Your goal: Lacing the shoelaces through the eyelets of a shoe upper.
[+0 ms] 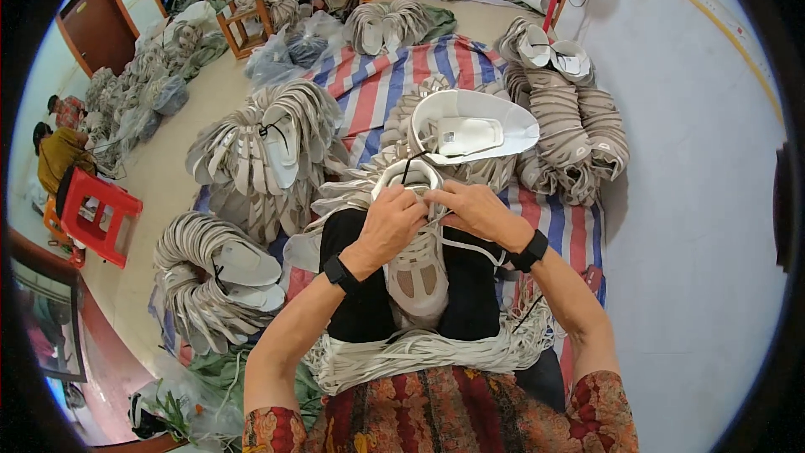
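Between my black-clad knees a beige and white shoe upper (417,277) lies with its toe toward me. My left hand (391,225) is closed in a pinch on its left eyelet edge, near the collar. My right hand (482,211) pinches the opposite edge; its fingertips partly hide what lies between them. A pale shoelace (474,245) runs out from under the right hand toward my right knee. Just beyond the collar, a white-lined upper (478,126) rests on a pile of others, with a black cord at its near-left side.
Many loose pale laces (419,358) lie across my lap. Bundled uppers stand at left (222,273), farther left (267,138) and right (579,130) on a striped sheet (373,105). A red stool (99,216) and seated people (63,151) are at far left. A white wall (688,201) rises at right.
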Demonstrator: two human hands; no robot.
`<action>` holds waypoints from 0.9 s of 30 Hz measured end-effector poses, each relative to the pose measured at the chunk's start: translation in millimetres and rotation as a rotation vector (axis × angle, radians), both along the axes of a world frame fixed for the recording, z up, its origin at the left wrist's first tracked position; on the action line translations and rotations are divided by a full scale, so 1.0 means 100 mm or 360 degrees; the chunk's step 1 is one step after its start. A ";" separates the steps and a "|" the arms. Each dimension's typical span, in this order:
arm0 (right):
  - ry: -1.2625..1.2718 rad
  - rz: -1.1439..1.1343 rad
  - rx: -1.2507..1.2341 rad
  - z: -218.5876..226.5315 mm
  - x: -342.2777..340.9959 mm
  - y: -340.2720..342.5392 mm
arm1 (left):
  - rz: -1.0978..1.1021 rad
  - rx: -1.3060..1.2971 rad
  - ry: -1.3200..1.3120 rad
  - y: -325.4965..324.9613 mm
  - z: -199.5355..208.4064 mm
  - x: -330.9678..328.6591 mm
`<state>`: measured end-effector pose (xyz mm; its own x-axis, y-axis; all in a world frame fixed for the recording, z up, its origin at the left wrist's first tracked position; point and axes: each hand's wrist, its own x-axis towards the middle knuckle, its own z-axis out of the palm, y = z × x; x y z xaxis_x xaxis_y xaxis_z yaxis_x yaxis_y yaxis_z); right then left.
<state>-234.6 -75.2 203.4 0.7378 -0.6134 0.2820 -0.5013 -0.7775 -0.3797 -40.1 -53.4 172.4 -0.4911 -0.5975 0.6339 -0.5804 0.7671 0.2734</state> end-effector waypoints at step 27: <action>-0.0014 0.0109 0.0250 -0.10 0.11 -0.16 | 0.1080 0.0017 -0.0369 0.74 -0.26 2.15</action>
